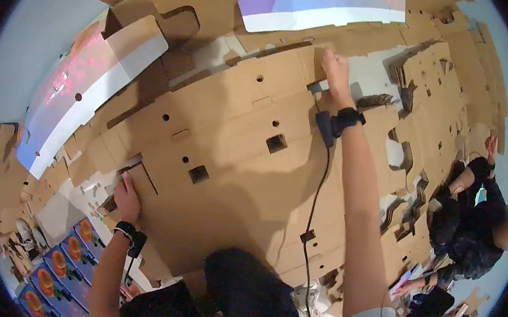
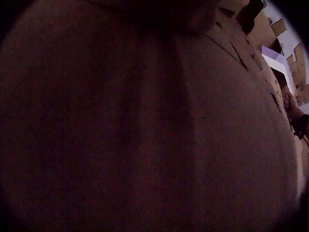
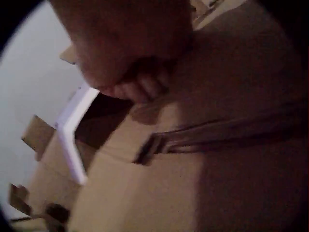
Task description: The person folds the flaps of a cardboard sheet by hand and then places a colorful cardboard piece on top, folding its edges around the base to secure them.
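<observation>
A large flat die-cut cardboard sheet (image 1: 226,198), brown with small round and square holes, spreads in front of me in the head view. My right hand (image 1: 335,75) grips its far edge towards the right, fingers curled over; the right wrist view shows the curled fingers (image 3: 145,87) against the board. At the sheet's left edge, beside a long slit, my left hand (image 1: 126,199) holds on with the thumb side showing and the other fingers hidden. The left wrist view is dark and mostly filled by the cardboard (image 2: 231,145).
Printed white-and-purple cardboard panels (image 1: 324,11) lie beyond the sheet. Blue printed boxes (image 1: 67,257) stand at lower left. Stacked cardboard (image 1: 434,96) sits on the right, where another person (image 1: 470,238) works. A black cable (image 1: 311,224) runs from my right wrist across the sheet.
</observation>
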Demonstrator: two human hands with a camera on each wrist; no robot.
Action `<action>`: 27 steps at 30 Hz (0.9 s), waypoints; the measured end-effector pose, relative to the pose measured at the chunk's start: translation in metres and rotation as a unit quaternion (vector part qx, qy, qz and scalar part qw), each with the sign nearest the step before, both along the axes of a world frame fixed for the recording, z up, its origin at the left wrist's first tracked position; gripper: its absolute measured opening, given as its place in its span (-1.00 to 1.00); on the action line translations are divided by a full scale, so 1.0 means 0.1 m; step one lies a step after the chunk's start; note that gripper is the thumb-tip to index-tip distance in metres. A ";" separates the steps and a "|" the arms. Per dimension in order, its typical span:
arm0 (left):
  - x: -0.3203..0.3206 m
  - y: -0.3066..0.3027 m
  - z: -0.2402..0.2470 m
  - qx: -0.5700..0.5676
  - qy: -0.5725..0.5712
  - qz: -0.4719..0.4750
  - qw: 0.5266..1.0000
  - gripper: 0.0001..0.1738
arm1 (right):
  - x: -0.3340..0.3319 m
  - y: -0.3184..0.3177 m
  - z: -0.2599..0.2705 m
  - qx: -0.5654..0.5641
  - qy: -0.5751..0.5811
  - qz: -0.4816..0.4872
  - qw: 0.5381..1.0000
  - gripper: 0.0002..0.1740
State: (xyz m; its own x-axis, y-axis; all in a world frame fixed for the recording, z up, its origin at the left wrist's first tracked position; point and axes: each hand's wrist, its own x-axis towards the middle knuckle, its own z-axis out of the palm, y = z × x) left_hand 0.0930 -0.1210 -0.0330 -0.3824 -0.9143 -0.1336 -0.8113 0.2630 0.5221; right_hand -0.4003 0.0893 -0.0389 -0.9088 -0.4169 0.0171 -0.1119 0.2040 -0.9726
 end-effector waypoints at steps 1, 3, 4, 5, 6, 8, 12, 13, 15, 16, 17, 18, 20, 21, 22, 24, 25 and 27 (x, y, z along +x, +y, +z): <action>0.05 0.04 -0.02 -0.017 -0.004 -0.003 1.000 -0.44 | 0.03 0.06 0.06 -0.025 -0.049 0.040 0.998 -0.60; 0.13 -0.01 -0.13 -0.002 0.006 -0.003 1.000 -0.45 | 0.07 0.25 0.44 -0.012 -0.073 0.055 0.996 -0.55; 0.15 -0.03 -0.16 0.005 0.017 0.003 1.000 -0.45 | 0.24 0.31 0.74 0.004 0.038 0.023 0.999 -0.54; 0.14 -0.01 -0.18 0.006 0.018 0.005 1.000 -0.45 | 0.40 0.38 0.93 0.020 0.148 -0.007 0.989 -0.53; 0.13 0.00 -0.19 -0.053 0.016 -0.010 0.998 -0.47 | 0.56 0.45 1.00 0.020 0.149 -0.007 0.989 -0.53; 0.14 0.00 -0.20 -0.111 0.013 -0.028 0.993 -0.48 | 0.80 0.57 1.04 0.145 0.224 -0.083 0.960 -0.47; 0.09 -0.02 -0.14 -0.044 -0.012 -0.017 0.999 -0.52 | 0.57 0.62 0.06 -0.105 0.001 -0.188 0.976 -0.52; 0.10 0.01 -0.12 -0.062 -0.015 -0.017 0.998 -0.53 | 0.58 0.65 0.17 -0.104 0.002 -0.189 0.977 -0.52; 0.10 -0.01 -0.08 -0.001 -0.020 -0.011 1.000 -0.53 | 0.61 0.78 0.39 -0.241 -0.152 -0.154 0.946 -0.58; 0.11 -0.05 -0.09 0.054 -0.025 0.003 0.998 -0.52 | 0.57 0.85 0.46 -0.234 -0.108 -0.167 0.952 -0.58; 0.17 -0.10 -0.17 0.054 -0.025 0.003 0.998 -0.52 | 0.50 0.95 0.56 -0.233 -0.107 -0.167 0.952 -0.58; 0.26 -0.15 -0.31 0.020 -0.014 0.000 1.000 -0.53 | 0.42 1.06 0.69 -0.233 -0.052 -0.175 0.955 -0.58; 0.29 -0.10 -0.35 -0.012 -0.005 0.001 1.000 -0.53 | 0.22 1.36 0.56 -0.229 0.000 -0.179 0.957 -0.58; 0.21 -0.06 -0.24 0.003 0.002 0.001 1.000 -0.53 | 0.06 1.55 0.21 -0.275 -0.094 -0.174 0.941 -0.58; 0.14 -0.03 -0.18 0.018 0.012 -0.001 1.000 -0.52 | -0.04 1.65 0.04 -0.319 -0.182 -0.169 0.914 -0.58; 0.09 -0.04 -0.16 -0.002 0.010 -0.013 1.000 -0.53 | -0.16 1.48 0.03 -0.099 -0.081 -0.175 0.976 -0.58; 0.13 -0.03 -0.14 -0.014 -0.002 -0.029 0.999 -0.52 | -0.05 1.38 0.08 0.138 0.017 -0.176 0.974 -0.57; 0.17 -0.05 -0.15 0.018 -0.012 -0.016 1.000 -0.51 | 0.09 1.37 0.27 0.080 0.005 -0.128 0.988 -0.57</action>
